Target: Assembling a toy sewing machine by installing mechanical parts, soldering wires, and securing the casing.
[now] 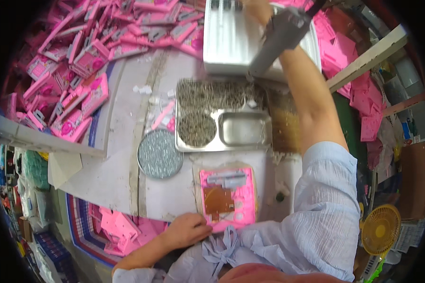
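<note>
A pink plastic toy casing (243, 203) lies open side up near the table's front edge, with a brown circuit board (218, 200) and grey plastic parts (227, 179) in it. My left hand (191, 229) is closed at its lower left corner, fingers curled against the edge. My right arm stretches far forward, and my right hand (257, 14) is over the white tray (217, 63). That hand is smeared by motion and cut off by the upper edge, so its fingers do not show. A dark grey hanging tool (281, 42) covers part of the right wrist.
A metal tray (222, 146) with compartments of small metal pieces stands mid-table. Beside it sits a round dish (160, 154) of small silvery pieces. Pink toys (89, 59) are heaped at far left, pink panels (363, 99) at right. A checked bin (80, 231) holds pink parts. A yellow fan (381, 228) stands at lower right.
</note>
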`<action>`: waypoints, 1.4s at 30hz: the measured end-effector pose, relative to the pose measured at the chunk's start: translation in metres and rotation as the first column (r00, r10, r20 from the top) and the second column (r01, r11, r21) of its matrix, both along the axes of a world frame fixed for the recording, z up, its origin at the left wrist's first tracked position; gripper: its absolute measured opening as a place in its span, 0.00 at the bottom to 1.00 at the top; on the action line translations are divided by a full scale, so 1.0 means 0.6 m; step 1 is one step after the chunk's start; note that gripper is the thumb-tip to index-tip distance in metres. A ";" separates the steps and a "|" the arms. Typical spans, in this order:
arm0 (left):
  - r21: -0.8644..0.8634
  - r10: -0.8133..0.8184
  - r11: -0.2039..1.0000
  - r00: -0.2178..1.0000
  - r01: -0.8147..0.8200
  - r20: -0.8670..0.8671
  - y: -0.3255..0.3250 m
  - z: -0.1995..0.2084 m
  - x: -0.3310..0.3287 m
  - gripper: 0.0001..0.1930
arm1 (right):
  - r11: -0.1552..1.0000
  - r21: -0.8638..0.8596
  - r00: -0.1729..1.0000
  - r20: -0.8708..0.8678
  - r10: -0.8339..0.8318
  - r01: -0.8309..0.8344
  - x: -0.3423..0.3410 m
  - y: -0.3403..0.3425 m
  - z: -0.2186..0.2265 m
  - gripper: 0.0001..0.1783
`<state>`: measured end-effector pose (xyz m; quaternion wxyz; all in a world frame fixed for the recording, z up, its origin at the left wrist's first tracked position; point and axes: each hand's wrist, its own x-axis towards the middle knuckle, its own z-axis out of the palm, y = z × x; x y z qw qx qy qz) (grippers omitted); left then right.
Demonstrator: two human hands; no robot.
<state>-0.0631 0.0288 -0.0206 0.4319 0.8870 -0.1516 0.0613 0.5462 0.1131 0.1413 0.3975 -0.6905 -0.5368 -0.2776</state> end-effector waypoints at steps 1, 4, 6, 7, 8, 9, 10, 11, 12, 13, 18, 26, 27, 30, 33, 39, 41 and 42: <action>0.020 0.009 1.000 1.000 -0.010 0.030 0.002 -0.006 -0.002 0.11 | 0.997 0.069 0.989 -0.141 0.045 -0.036 -0.028 -0.023 -0.004 0.05; 0.022 0.050 0.998 0.998 -0.052 0.045 -0.003 -0.015 -0.005 0.12 | 0.968 0.228 0.846 -0.490 0.209 -0.107 -0.177 -0.176 -0.052 0.06; 0.014 0.074 0.997 0.993 -0.076 0.094 -0.003 -0.018 -0.005 0.12 | 0.969 0.208 0.731 -0.640 0.236 -0.131 -0.312 -0.295 -0.097 0.07; 0.023 0.093 0.995 0.992 -0.095 0.083 -0.005 -0.015 -0.013 0.12 | 0.971 0.179 0.666 -0.707 0.238 -0.156 -0.382 -0.347 -0.115 0.08; 0.022 0.090 0.995 0.991 -0.092 0.098 -0.006 -0.014 -0.014 0.12 | 0.979 0.107 0.623 -0.759 0.192 -0.171 -0.452 -0.406 -0.126 0.08; 0.018 0.078 0.997 0.992 -0.080 0.095 -0.007 -0.009 -0.008 0.13 | 0.979 0.002 0.603 -0.787 0.128 -0.205 -0.519 -0.458 -0.140 0.09; 0.017 0.075 0.997 0.993 -0.077 0.094 -0.009 -0.008 -0.006 0.13 | 0.962 -0.107 0.598 -0.798 0.068 -0.252 -0.587 -0.499 -0.161 0.09; 0.022 0.079 0.996 0.993 -0.082 0.089 -0.009 -0.002 -0.008 0.13 | 0.926 -0.210 0.622 -0.783 0.032 -0.312 -0.637 -0.517 -0.171 0.10; 0.027 0.091 0.995 0.991 -0.094 0.095 -0.009 -0.001 -0.006 0.13 | 0.875 -0.313 0.651 -0.759 0.002 -0.368 -0.686 -0.535 -0.180 0.11; 0.034 0.098 0.994 0.991 -0.102 0.091 -0.009 -0.003 -0.008 0.14 | 0.873 -0.345 0.744 -0.668 0.029 -0.344 -0.700 -0.540 -0.202 0.11; 0.065 0.096 0.993 0.992 -0.102 0.087 -0.008 -0.008 -0.009 0.13 | 0.893 -0.408 0.944 -0.326 0.051 -0.189 -0.730 -0.540 -0.215 0.15; 0.098 0.092 0.990 0.993 -0.100 0.080 -0.012 0.004 -0.008 0.12 | 0.820 -0.335 0.836 -0.471 0.281 -0.464 -0.683 -0.539 -0.254 0.14; 0.105 0.078 0.991 0.994 -0.086 0.082 -0.011 0.007 -0.008 0.12 | 0.810 -0.279 0.780 -0.545 0.309 -0.516 -0.678 -0.541 -0.263 0.13; 0.127 0.044 0.990 0.995 -0.055 0.085 -0.006 0.013 -0.005 0.12 | 0.834 -0.254 0.818 -0.464 0.340 -0.490 -0.681 -0.543 -0.273 0.12; 0.146 0.025 0.989 0.996 -0.036 0.081 -0.005 0.013 0.003 0.12 | 0.839 -0.365 0.904 -0.305 0.301 -0.403 -0.687 -0.546 -0.253 0.13; 0.245 -0.001 0.969 1.000 -0.006 0.026 -0.005 0.028 0.002 0.14 | 0.863 -0.380 0.873 -0.471 0.128 -0.332 -0.667 -0.567 -0.203 0.15; 0.257 0.026 0.966 1.000 -0.024 -0.002 -0.010 0.034 -0.002 0.15 | 0.883 -0.412 0.880 -0.475 0.002 -0.224 -0.630 -0.612 -0.199 0.15; 0.247 0.021 0.969 0.999 -0.011 -0.037 -0.013 0.042 0.002 0.16 | 0.855 -0.510 0.900 -0.410 -0.145 -0.095 -0.603 -0.647 -0.199 0.16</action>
